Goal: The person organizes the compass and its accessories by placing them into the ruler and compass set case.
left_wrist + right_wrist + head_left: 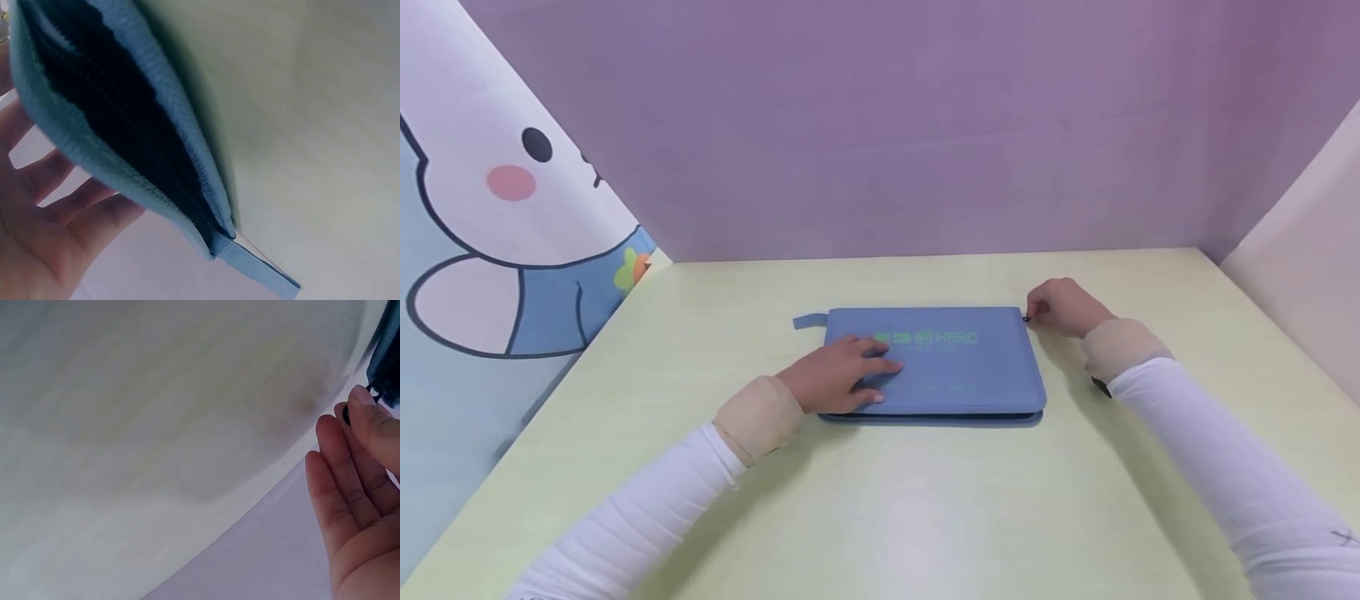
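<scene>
A blue zippered case (970, 367) with green "HERO" lettering lies on the table. Its near edge gapes, and the left wrist view looks into the dark opening between the zipper teeth (112, 103). My left hand (838, 372) rests on the left part of the cover, fingers spread. At the far right corner my right hand (1067, 308) pinches the black zipper pull (346, 414) between thumb and finger. A short fabric tab (810, 321) sticks out at the far left corner; the left wrist view also shows it.
The pale yellow table (910, 508) extends around the case. Behind it stands a purple panel (880, 133). A cartoon-printed sheet (467, 217) borders the left side, and a pale panel (1300, 267) the right.
</scene>
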Available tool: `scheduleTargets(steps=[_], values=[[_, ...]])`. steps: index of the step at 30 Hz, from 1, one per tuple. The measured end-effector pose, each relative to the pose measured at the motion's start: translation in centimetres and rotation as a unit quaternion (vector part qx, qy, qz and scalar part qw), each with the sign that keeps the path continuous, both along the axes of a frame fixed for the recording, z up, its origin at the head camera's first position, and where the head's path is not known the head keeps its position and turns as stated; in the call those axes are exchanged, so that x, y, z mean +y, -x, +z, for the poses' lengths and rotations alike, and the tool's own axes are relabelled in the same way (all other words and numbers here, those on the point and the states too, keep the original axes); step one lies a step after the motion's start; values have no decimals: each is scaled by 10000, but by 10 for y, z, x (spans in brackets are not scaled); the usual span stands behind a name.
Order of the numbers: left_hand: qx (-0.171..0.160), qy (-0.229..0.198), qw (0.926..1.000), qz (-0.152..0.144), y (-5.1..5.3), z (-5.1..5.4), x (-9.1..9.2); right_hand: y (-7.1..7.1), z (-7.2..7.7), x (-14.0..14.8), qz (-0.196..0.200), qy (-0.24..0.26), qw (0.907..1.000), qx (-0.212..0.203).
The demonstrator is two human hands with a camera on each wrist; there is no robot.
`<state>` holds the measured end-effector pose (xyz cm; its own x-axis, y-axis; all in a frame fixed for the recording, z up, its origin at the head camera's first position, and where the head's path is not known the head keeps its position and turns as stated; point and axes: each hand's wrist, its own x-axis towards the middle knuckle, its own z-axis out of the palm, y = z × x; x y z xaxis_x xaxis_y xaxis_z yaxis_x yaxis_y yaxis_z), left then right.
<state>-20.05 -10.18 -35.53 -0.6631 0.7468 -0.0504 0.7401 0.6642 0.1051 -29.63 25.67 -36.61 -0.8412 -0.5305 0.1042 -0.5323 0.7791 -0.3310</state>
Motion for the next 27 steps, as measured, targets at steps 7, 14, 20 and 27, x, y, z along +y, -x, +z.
scheduleTargets(steps=[7,14,20,27], values=[[3,183,9998,38,5,-2,2,0,3,-3,160,-91,9998,65],[-141,291,9995,61,6,-3,5,-4,-1,-3,221,-161,9991,321],[-123,329,9994,20,7,-1,7,-16,-2,-2,313,-139,9990,298],[-95,392,9992,19,10,0,9,-39,0,2,507,-200,9985,76]])
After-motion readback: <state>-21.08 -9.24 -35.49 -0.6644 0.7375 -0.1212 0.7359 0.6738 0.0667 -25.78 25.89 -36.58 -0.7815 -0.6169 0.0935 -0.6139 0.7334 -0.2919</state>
